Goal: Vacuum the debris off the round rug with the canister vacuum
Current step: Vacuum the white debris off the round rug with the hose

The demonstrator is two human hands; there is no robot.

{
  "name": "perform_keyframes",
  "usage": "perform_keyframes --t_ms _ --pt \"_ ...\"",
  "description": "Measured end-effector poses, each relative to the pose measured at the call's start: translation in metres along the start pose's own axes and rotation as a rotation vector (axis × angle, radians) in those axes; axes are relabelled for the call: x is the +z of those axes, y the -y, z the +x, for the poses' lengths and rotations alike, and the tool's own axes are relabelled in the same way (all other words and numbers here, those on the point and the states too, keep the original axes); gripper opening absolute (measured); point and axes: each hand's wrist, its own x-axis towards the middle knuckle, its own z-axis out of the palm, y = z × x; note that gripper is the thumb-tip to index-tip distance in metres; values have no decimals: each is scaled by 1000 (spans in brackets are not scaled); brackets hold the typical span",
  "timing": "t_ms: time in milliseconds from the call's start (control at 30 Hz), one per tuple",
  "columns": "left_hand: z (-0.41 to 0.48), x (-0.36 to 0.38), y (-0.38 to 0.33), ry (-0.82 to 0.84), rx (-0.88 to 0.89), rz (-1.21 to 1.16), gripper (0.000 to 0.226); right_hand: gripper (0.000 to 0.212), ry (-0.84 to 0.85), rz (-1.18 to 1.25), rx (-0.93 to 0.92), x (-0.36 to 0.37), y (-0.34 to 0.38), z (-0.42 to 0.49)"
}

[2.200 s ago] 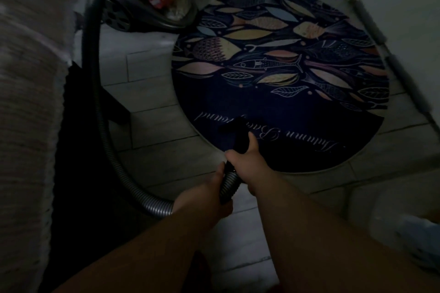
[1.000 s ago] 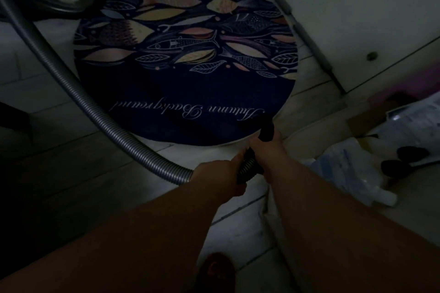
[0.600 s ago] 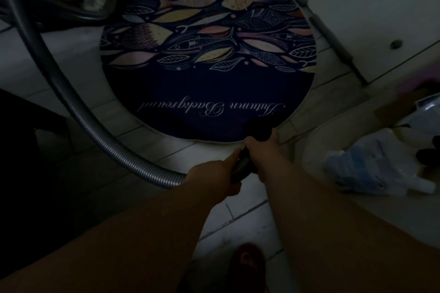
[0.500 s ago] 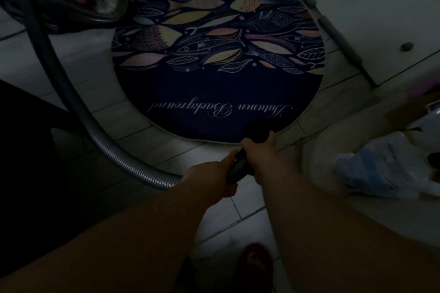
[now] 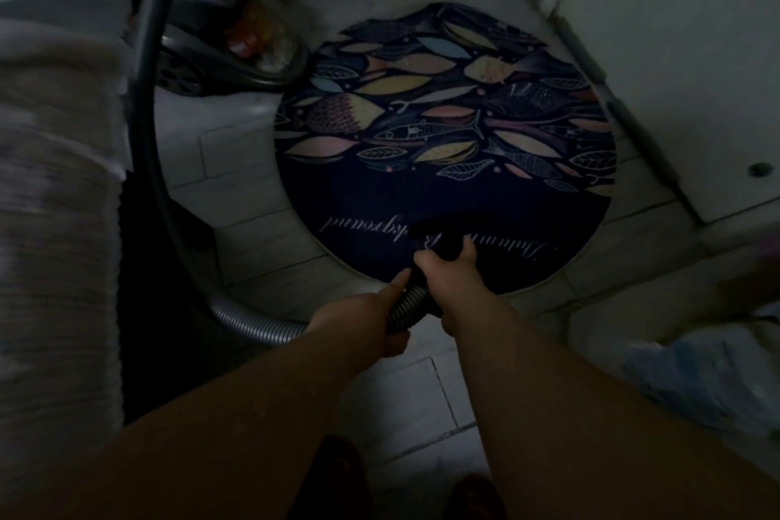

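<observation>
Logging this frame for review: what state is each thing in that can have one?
round rug: flat on the tiled floor; debris too dim to tell.
canister vacuum: standing by the rug's far left edge.
hose: curving from the canister to the hands.
nozzle: down on the rug's near part, over the lettering.
left hand: grips the ribbed hose.
right hand: grips the black nozzle end.

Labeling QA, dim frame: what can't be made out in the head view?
Head view only:
- Debris on the round rug: none discernible, too dark.
- Nozzle tip: black against dark rug; contact unclear.
- Canister vacuum: blurred, crossed by the hose.
- Left hand grip: fingers hidden under hose.
- Right hand covers the nozzle's handle.
- Bag, right edge: blurred, cut off.
</observation>
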Motion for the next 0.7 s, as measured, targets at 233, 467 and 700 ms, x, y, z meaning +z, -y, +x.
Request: perform_keyframes --t_ms 233,467,700 --pt "12 -91 -19 -86 76 -105 84 87 -8 19 -89 -3 107 -32" --pt "52 -160 -47 -94 89 -162 87 92 -73 80 -135 -17 186 -17" --pt "153 -215 -104 -67 73 -165 87 88 -89 126 -185 -65 267 59"
